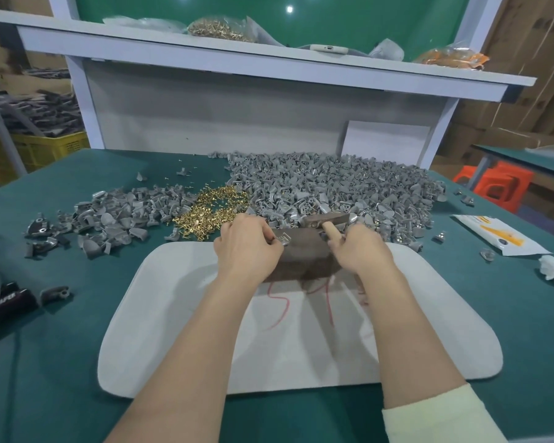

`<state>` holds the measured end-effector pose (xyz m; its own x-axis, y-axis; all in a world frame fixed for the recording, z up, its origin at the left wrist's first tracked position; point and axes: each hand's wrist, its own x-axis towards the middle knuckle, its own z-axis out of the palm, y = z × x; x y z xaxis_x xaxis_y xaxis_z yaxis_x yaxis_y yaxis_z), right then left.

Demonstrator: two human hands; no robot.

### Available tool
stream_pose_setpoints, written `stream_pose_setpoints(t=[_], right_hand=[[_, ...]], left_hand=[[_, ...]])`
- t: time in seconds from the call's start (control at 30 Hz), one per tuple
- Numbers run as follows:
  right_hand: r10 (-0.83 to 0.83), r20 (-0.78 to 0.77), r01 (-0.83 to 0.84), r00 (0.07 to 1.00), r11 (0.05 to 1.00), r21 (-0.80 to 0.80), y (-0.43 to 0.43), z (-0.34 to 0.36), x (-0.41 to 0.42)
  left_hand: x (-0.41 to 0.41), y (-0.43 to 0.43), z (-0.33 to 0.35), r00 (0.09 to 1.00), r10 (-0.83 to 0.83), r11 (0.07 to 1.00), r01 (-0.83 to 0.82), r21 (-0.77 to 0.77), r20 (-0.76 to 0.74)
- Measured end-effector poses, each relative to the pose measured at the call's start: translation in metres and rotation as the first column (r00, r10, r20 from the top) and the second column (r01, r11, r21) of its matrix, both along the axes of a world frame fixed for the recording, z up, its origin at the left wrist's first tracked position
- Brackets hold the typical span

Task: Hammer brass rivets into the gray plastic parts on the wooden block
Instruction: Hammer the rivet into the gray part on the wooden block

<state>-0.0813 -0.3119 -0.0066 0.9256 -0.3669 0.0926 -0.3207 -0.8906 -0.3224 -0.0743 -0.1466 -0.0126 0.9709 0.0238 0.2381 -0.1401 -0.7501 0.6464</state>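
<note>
Nearest, at five o'clock, a cream sleeve is seen on the right forearm. Both hands are held over the wooden block, which is set on the white mat. A gray plastic part is pinched on the block's eleven o'clock corner by the curled fingers of the left hand. The hammer is gripped by the right hand, fingers wrapped round its wooden handle close to the head, at the block's one o'clock edge. The step is judged to be seating a part for a strike; whether a rivet is placed cannot be told. A short, square blow clear of the left fingertips is called for next. Loose brass rivets are heaped at ten o'clock of the block, gray parts at twelve. A clear bag on the shelf at eleven is filled with brass rivets; a yellow crate at ten is loaded with dark parts
</note>
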Motion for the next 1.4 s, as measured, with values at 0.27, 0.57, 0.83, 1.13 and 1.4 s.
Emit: stream_pose_setpoints(t=[0.27,0.57,0.83,1.13,1.4], right_hand=[[0.008,0.267,-0.092,0.964,0.948,0.304,-0.001,0.008,-0.007],[0.233,0.371,-0.307,0.899,0.939,0.154,0.014,0.026,-0.026],[0.323,0.337,-0.354,0.884,0.935,0.033,0.029,0.027,-0.032],[0.306,0.354,-0.338,0.884,0.941,0.029,0.031,0.028,-0.035],[0.232,0.493,-0.303,0.839,0.950,0.069,0.032,0.033,-0.039]], left_hand=[[0.002,0.004,-0.002,0.996,0.091,0.996,-0.091,-0.004,0.002],[0.005,0.008,-0.003,0.989,0.148,0.988,-0.148,-0.047,-0.003],[0.010,0.008,-0.005,0.989,0.148,0.986,-0.147,-0.084,0.000],[0.009,0.006,-0.004,0.985,0.171,0.984,-0.171,-0.048,-0.004],[0.009,0.004,-0.001,0.982,0.188,0.980,-0.188,-0.064,-0.006]])
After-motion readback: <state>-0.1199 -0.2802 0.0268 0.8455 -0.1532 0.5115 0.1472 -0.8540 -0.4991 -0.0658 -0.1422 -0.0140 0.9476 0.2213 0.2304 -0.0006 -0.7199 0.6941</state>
